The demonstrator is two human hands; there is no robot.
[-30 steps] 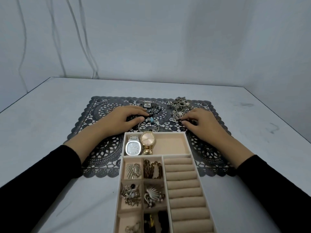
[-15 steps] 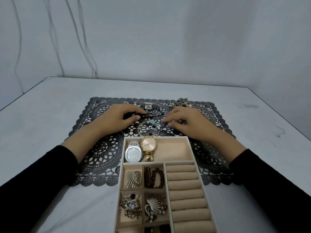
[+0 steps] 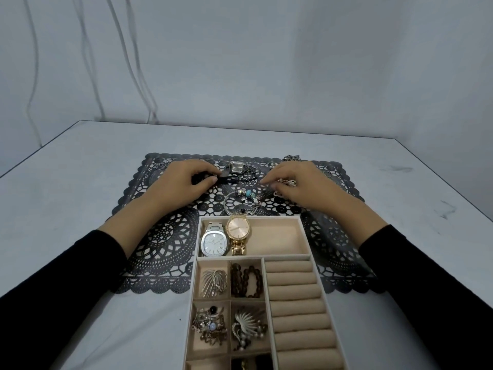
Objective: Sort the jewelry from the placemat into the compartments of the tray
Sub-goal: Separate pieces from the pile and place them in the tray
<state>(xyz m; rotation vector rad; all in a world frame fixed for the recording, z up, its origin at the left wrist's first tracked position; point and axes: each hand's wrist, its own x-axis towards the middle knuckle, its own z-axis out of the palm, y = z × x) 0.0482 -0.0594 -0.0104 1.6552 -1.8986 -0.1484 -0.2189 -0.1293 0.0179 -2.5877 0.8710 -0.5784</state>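
1. Left hand [image 3: 184, 184]: knuckles up on the placemat [image 3: 165, 244], fingers curled. Thumb and forefinger pinch a dark piece [image 3: 226, 179] that runs out to the right of the fingertips.
2. Right hand [image 3: 306, 188]: knuckles up, fingers curled over a gold-toned piece [image 3: 287, 182]. Whether it grips the piece or only touches it cannot be told.
3. Sleeves [image 3: 66, 276]: black, to both wrists.
4. Loose jewelry on the placemat:
   - a square watch [image 3: 237, 167] between the hands, far side;
   - a bangle [image 3: 232, 209] with a turquoise bead, between the hands, near the tray;
   - a small heap [image 3: 292, 157] just beyond the right hand;
   - thin rings [image 3: 164, 165] at the far left corner.
5. Tray [image 3: 304, 236]: beige, its far end lying on the placemat's near edge.
   - Wide far compartment: a silver watch [image 3: 214, 243] and a gold watch [image 3: 238, 231], side by side at the left.
   - Small compartments: a leaf brooch [image 3: 214, 283]; brown bead bracelets [image 3: 245, 280]; mixed pieces [image 3: 210, 327]; a fan brooch [image 3: 248, 327].
   - Right column: ring rolls [image 3: 293, 289].
6. Placemat: dark lace pattern, scalloped edge, flat on the tabletop [image 3: 80, 182].
7. Tabletop: pale, set against a grey wall with cables [image 3: 117, 49] hanging at the left.
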